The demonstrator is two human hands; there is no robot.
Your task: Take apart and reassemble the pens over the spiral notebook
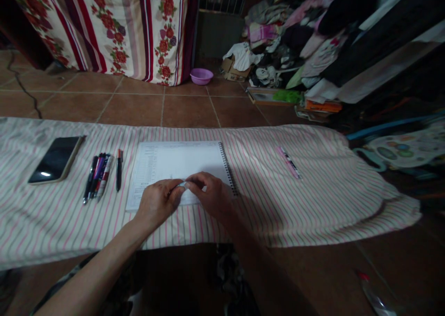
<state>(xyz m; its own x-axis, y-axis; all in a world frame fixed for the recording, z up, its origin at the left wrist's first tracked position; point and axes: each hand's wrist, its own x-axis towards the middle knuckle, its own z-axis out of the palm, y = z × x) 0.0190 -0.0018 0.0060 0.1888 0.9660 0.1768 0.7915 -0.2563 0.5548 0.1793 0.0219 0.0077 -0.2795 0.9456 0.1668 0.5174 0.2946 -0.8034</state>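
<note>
Fingers — small pale object pinched between tips.

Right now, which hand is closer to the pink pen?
Right. The right hand is over the notebook, left of the pink pen; the left hand is farther left, over the notebook too.

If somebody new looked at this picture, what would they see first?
Probably the hands in the middle: left hand and right hand meet over a white spiral notebook, pinching a small pale thing too tiny to name. Next, perhaps the red-flowered curtain at the upper left, then the purple bowl on the floor by its lower right corner.
</note>
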